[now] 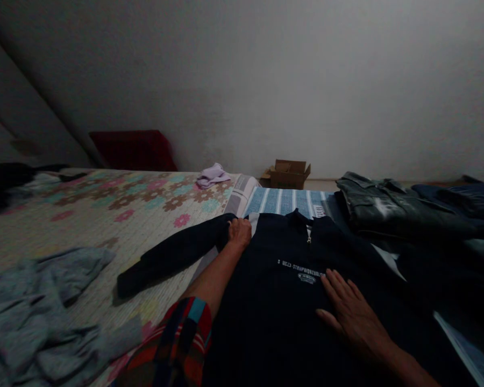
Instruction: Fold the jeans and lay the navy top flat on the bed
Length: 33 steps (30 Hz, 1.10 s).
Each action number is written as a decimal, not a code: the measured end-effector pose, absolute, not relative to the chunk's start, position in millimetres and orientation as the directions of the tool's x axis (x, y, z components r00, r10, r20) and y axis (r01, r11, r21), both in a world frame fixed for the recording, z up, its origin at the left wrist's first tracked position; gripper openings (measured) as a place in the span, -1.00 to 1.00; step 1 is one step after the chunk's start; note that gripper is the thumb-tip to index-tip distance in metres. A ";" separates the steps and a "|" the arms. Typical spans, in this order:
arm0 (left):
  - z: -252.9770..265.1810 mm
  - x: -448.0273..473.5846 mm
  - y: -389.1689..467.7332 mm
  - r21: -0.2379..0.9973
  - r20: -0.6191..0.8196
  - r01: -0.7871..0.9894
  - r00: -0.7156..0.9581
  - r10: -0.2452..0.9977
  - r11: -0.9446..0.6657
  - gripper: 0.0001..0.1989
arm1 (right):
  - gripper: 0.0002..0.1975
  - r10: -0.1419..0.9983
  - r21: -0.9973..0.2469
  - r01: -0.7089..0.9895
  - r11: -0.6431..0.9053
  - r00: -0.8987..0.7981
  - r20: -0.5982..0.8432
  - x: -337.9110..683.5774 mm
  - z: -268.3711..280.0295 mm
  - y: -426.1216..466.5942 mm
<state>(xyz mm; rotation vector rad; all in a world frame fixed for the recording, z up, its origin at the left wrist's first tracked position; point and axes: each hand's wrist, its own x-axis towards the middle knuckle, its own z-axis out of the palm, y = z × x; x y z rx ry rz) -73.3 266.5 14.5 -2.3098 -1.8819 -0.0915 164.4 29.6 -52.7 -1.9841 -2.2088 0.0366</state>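
Observation:
A dark navy sweatshirt (266, 301) with a short zip collar and pale chest lettering lies spread face up in front of me. At its shoulder on the left side, my left hand (239, 232) has its fingers closed on the fabric near a pale stripe. The sleeve (173, 250) on that side stretches out to the left. My right hand (349, 309) lies flat on the chest, just right of the lettering, its fingers extended and thumb apart. The lower part of the sweatshirt runs out of view at the bottom.
A crumpled grey garment (52, 312) lies at left on the flowered bedspread (100, 220). Folded dark clothes (387, 207) are stacked at right. A lilac cloth (213, 176), an open cardboard box (288, 174) and a dark red object (133, 150) are towards the wall.

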 end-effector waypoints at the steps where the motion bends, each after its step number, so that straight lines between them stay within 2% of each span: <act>1: 14.6 -75.0 267.3 -0.092 0.155 0.979 0.196 0.968 -0.183 -0.67 | -0.25 0.989 -0.136 0.985 0.110 -0.095 0.113 164.3 -52.4 29.5; 6: 21.1 -82.5 274.7 -0.104 0.159 0.984 0.157 0.975 -0.142 -0.67 | -0.24 0.990 -0.144 0.983 0.112 -0.098 0.102 164.4 -49.0 29.4; 11: 34.7 -61.3 250.1 -0.100 0.176 0.971 0.231 0.957 -0.216 -0.70 | -0.23 0.991 -0.146 0.982 0.118 -0.106 0.084 162.1 -43.7 31.2; 15: 20.7 -32.1 198.3 -0.067 0.165 0.886 0.463 0.871 -0.458 -0.66 | -0.22 0.993 -0.159 0.981 0.112 -0.108 0.036 160.9 -38.8 32.8; 17: 7.0 -28.5 183.8 0.046 0.106 0.756 0.646 0.756 -0.653 -0.56 | -0.23 0.993 -0.173 0.978 0.117 -0.114 0.028 160.8 -35.8 33.0; 20: -8.3 -41.6 190.6 0.107 -0.048 0.808 0.587 0.808 -0.580 -0.47 | -0.22 0.991 -0.199 0.971 0.132 -0.131 0.018 160.7 -31.6 32.7; 22: -12.2 -55.0 205.4 0.104 -0.074 0.829 0.558 0.827 -0.550 -0.45 | -0.21 0.991 -0.209 0.969 0.135 -0.137 0.005 161.0 -30.2 32.3; 30: -13.7 -66.9 220.9 0.020 0.021 0.782 0.622 0.782 -0.623 -0.43 | -0.17 0.989 -0.259 0.957 0.130 -0.143 -0.032 158.7 -18.5 32.9; 33: -15.6 -63.7 219.8 0.018 0.022 0.779 0.627 0.779 -0.627 -0.43 | -0.14 0.972 -0.327 0.923 0.203 -0.230 -0.048 134.0 -6.4 36.2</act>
